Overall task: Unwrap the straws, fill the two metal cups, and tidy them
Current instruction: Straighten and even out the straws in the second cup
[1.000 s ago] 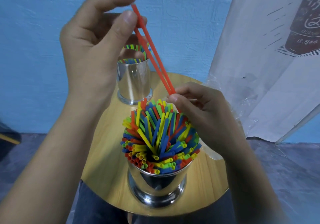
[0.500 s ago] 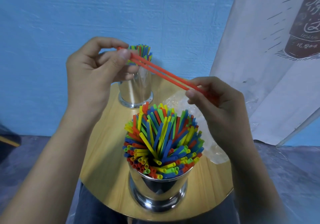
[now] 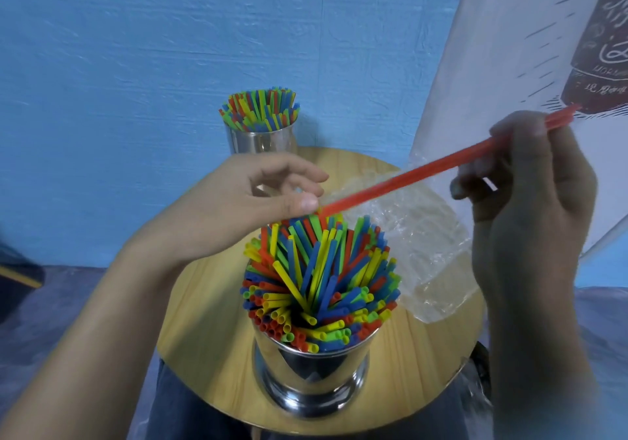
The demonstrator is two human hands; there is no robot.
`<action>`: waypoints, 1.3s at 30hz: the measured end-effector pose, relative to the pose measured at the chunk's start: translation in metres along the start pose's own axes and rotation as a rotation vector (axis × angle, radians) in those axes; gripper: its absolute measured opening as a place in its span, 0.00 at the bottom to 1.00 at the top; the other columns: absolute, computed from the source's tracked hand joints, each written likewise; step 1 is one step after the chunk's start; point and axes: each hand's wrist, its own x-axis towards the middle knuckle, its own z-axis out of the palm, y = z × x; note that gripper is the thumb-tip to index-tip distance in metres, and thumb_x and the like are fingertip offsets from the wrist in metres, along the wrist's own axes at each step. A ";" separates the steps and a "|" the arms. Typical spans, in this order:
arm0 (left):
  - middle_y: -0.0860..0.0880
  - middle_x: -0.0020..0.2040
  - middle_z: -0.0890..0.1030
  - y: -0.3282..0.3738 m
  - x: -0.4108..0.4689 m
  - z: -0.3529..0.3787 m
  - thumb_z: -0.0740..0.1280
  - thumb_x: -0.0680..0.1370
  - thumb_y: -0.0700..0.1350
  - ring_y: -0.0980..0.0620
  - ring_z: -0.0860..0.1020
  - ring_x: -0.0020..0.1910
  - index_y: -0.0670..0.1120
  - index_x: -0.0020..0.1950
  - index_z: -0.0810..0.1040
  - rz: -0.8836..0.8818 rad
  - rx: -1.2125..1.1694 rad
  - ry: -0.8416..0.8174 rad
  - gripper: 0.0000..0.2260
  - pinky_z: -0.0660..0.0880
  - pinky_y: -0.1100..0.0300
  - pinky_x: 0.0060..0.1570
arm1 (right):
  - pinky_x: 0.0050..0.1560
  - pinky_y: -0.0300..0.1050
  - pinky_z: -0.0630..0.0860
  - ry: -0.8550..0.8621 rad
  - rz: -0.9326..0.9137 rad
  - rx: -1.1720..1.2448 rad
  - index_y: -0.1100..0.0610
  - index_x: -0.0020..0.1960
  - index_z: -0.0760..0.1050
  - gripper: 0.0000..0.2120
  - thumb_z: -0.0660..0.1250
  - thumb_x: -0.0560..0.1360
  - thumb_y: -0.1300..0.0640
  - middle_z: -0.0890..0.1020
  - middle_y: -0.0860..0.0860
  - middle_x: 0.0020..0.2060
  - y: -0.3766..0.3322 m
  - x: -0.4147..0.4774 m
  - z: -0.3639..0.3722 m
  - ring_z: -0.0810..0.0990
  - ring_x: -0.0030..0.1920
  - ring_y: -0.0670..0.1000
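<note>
Red straws (image 3: 407,176), now farther right, between left hand (image 3: 238,198) and right hand (image 3: 530,181).

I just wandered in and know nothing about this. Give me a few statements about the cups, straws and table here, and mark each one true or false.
1. The near cup and the far cup both hold coloured straws. True.
2. The right hand holds a blue straw. False: its fingers grip a red straw.
3. A clear plastic wrapper lies on the table, to the right of the near cup. True.
4. The table is square and white. False: its top is round and wood-coloured.
</note>
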 end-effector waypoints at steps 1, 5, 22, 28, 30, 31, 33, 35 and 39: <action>0.57 0.55 0.86 0.000 0.001 0.000 0.71 0.77 0.58 0.59 0.83 0.56 0.57 0.60 0.83 -0.011 0.036 -0.033 0.14 0.78 0.56 0.57 | 0.33 0.46 0.69 -0.002 -0.021 -0.030 0.56 0.44 0.73 0.13 0.56 0.86 0.60 0.72 0.47 0.28 -0.003 0.001 -0.002 0.72 0.32 0.51; 0.57 0.51 0.87 0.004 0.007 0.002 0.69 0.80 0.54 0.60 0.83 0.54 0.56 0.58 0.86 -0.065 0.091 -0.090 0.10 0.78 0.58 0.59 | 0.29 0.50 0.65 -0.127 -0.114 -0.238 0.60 0.45 0.71 0.12 0.56 0.86 0.62 0.70 0.55 0.28 -0.006 -0.002 -0.005 0.67 0.30 0.58; 0.56 0.43 0.86 0.016 0.018 0.006 0.72 0.80 0.42 0.63 0.81 0.41 0.50 0.49 0.86 0.161 -0.027 0.317 0.04 0.74 0.70 0.42 | 0.39 0.45 0.77 -0.487 -0.027 -0.451 0.43 0.63 0.70 0.19 0.73 0.78 0.55 0.79 0.45 0.36 0.029 -0.020 0.010 0.78 0.36 0.48; 0.60 0.39 0.85 0.021 0.019 0.002 0.68 0.81 0.40 0.59 0.81 0.38 0.51 0.49 0.82 0.280 -0.195 0.648 0.07 0.76 0.64 0.38 | 0.44 0.48 0.78 -0.524 -0.062 -0.550 0.41 0.50 0.81 0.04 0.67 0.79 0.45 0.83 0.41 0.44 0.030 -0.018 0.008 0.81 0.47 0.49; 0.56 0.40 0.84 0.020 0.018 -0.003 0.68 0.82 0.42 0.56 0.81 0.36 0.51 0.49 0.82 0.271 -0.262 0.739 0.06 0.76 0.62 0.35 | 0.47 0.48 0.78 -0.598 -0.058 -0.564 0.44 0.48 0.83 0.09 0.65 0.80 0.45 0.85 0.40 0.47 0.031 -0.019 0.007 0.82 0.51 0.47; 0.55 0.40 0.84 0.019 0.018 -0.005 0.67 0.82 0.43 0.55 0.80 0.36 0.51 0.49 0.82 0.260 -0.296 0.777 0.05 0.76 0.62 0.34 | 0.49 0.45 0.79 -0.640 -0.042 -0.555 0.46 0.48 0.85 0.10 0.65 0.81 0.47 0.85 0.37 0.49 0.032 -0.020 0.007 0.82 0.54 0.45; 0.53 0.41 0.83 0.016 0.018 -0.006 0.66 0.83 0.43 0.54 0.80 0.34 0.49 0.50 0.81 0.230 -0.370 0.842 0.05 0.75 0.61 0.33 | 0.52 0.40 0.79 -0.695 0.004 -0.496 0.47 0.49 0.86 0.11 0.65 0.82 0.53 0.84 0.34 0.52 0.032 -0.022 0.006 0.82 0.57 0.42; 0.52 0.41 0.82 0.013 0.018 -0.005 0.66 0.83 0.44 0.54 0.79 0.33 0.48 0.50 0.80 0.194 -0.441 0.888 0.04 0.75 0.61 0.32 | 0.52 0.38 0.79 -0.674 0.041 -0.432 0.45 0.51 0.85 0.11 0.65 0.83 0.55 0.85 0.35 0.51 0.032 -0.021 0.005 0.83 0.56 0.42; 0.53 0.43 0.82 0.011 0.016 -0.005 0.66 0.84 0.46 0.54 0.78 0.32 0.47 0.51 0.78 0.153 -0.546 0.955 0.04 0.76 0.60 0.34 | 0.49 0.39 0.79 -0.565 0.089 -0.415 0.43 0.55 0.83 0.06 0.68 0.81 0.52 0.85 0.41 0.47 0.037 -0.016 0.003 0.83 0.51 0.45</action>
